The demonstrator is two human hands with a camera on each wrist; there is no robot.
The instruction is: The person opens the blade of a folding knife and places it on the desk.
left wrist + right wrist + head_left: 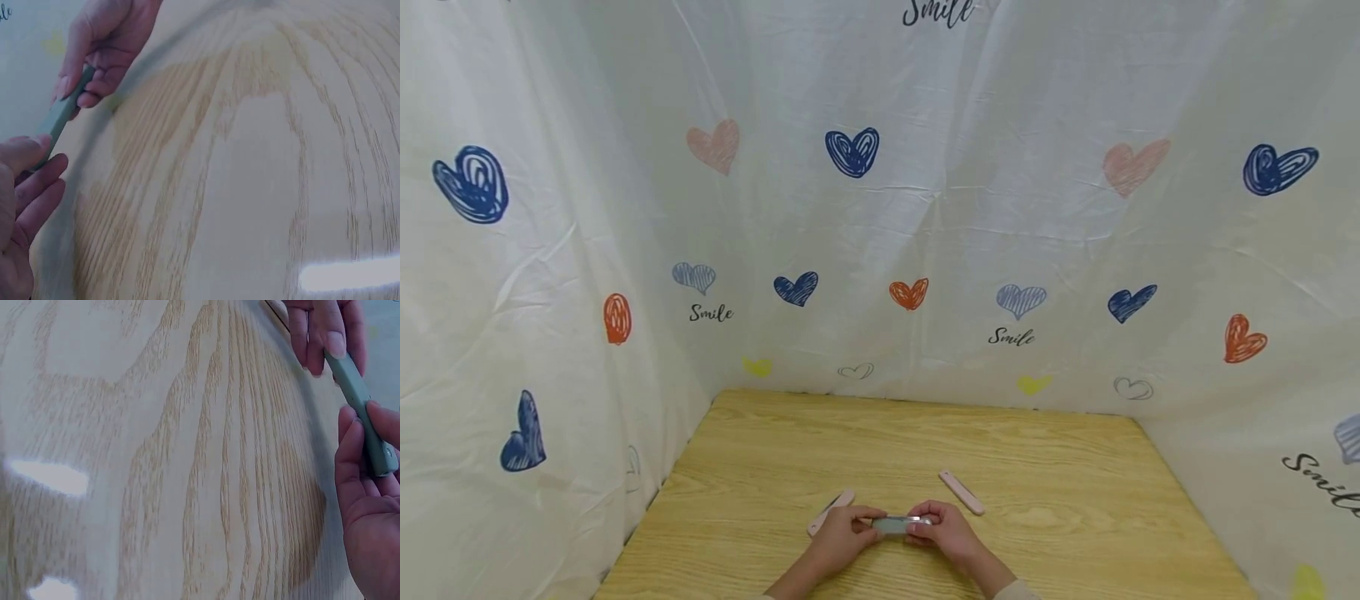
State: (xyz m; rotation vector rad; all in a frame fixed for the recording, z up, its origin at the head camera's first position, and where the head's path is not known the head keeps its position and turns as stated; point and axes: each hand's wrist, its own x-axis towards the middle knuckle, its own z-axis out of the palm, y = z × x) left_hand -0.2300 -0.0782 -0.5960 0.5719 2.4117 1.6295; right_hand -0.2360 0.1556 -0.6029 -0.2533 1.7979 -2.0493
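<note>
Both hands hold a slim grey-green bar-shaped case (891, 525) over the front middle of the table, one at each end. My left hand (841, 540) pinches its left end between thumb and fingers. At the other end, where a shiny strip shows in the head view, my right hand (951, 533) grips it. In the right wrist view the case (357, 390) has a rounded end with a small hole. A pink slim case (846, 500) with a dark slot lies by my left hand, partly covered by it. Another pink case (961, 492) lies beyond my right hand.
The wood-grain table (1060, 467) reaches back to a white curtain (940, 225) printed with hearts, which hangs behind it and along both sides.
</note>
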